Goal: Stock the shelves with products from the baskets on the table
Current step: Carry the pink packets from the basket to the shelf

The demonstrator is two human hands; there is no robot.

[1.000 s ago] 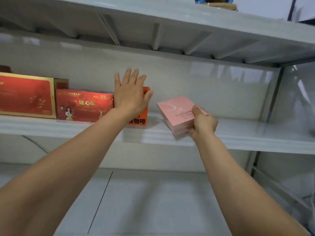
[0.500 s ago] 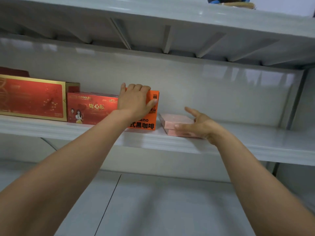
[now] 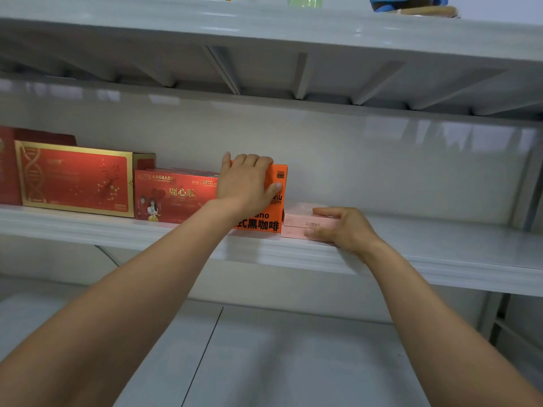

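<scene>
Under the left hand (image 3: 246,183) stands the orange box (image 3: 260,224), upright on the middle shelf (image 3: 440,254). The fingers curl over its top edge and the thumb lies across its front face, so the hand grips the box from above. Black lettering shows on the front below the wrist.

Just to the right of that hand, touching the orange box's side, lie two flat pink boxes (image 3: 296,222), stacked one on the other near the shelf's front edge. The right hand (image 3: 342,227) holds this stack at its right end: the fingers rest along the top box and the thumb presses against the front of the lower one, pinching the pair between them.

Left of the left hand, a red box (image 3: 173,198) with two small figures on its front stands against the orange one. Beyond it stands a larger gold-framed red box (image 3: 76,177), and a dark red box (image 3: 8,165) stands at the picture's edge.

Right of the right hand the shelf runs on bare to its upright post. Above both hands hangs the ribbed underside of the upper shelf (image 3: 264,33), on which a blue object (image 3: 408,0) partly shows.
</scene>
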